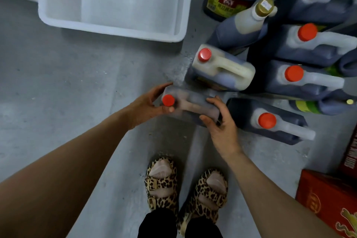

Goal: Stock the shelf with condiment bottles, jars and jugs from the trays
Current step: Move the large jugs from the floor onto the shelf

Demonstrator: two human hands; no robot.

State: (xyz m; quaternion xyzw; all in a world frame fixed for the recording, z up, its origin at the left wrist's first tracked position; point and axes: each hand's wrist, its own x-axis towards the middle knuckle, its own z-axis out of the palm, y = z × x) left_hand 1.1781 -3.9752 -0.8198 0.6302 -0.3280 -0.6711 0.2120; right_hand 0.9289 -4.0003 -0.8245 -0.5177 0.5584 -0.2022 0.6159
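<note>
both hands, left hand [148, 102] and right hand [220, 123], have fingers clamped on the jug [190, 105], long axis running left-right between them.

Seven red-capped jugs [222, 69], one gold-capped jug [243, 25], two white trays [181, 6], two red cartons [326, 201].
</note>
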